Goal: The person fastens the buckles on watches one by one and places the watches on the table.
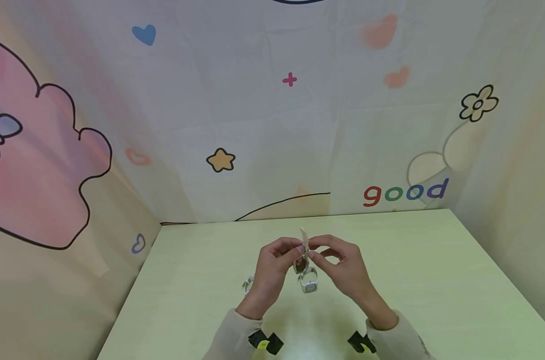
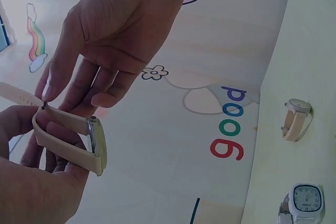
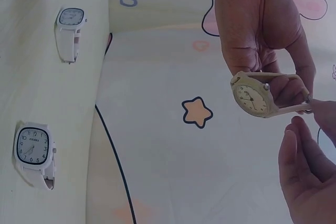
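Note:
My left hand holds a wristwatch with a cream strap, its fingers inside the strap's loop in the left wrist view. Its strap is closed into a loop, and the free end sticks out past the buckle. Between thumb and forefinger, my right hand pinches the strap near that buckle. The round dial faces the right wrist camera. Below the hands, a white square-faced watch lies on the table.
Another white watch lies by my left wrist, partly hidden; the right wrist view shows its square dial. A watch with a pale strap also rests on the light green table. Behind stands a printed cloth backdrop.

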Demonstrator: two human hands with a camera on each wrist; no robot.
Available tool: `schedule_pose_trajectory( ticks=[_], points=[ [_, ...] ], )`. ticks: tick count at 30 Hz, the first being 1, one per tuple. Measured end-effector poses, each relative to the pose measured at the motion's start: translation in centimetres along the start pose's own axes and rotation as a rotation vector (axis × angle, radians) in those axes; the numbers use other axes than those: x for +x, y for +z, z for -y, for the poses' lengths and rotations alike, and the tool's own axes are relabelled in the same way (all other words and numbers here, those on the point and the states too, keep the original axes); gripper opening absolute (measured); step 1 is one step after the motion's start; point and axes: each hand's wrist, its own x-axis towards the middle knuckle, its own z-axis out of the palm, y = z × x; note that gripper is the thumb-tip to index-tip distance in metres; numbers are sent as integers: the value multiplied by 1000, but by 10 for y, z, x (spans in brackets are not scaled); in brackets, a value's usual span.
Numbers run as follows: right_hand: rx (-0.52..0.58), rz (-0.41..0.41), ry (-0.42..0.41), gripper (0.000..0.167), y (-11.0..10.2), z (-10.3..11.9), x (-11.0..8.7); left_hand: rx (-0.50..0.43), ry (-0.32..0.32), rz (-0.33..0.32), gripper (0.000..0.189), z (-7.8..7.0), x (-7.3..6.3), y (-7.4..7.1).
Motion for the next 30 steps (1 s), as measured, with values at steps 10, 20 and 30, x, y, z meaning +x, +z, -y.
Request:
schedule_pose_trajectory(
  ticks=[10,20,30],
  points=[
    [-87,-8,-32,20,3,-1,-1,12,4,-11,12,-1,0,-2],
    [-111,-23,-51,22,6,2,-2,33,-26,-6,19,-3,-1,-5],
    [-76,-63,-61,29,6,0,-2,188,-15,122,37,-5,-5,-12]
  ],
)
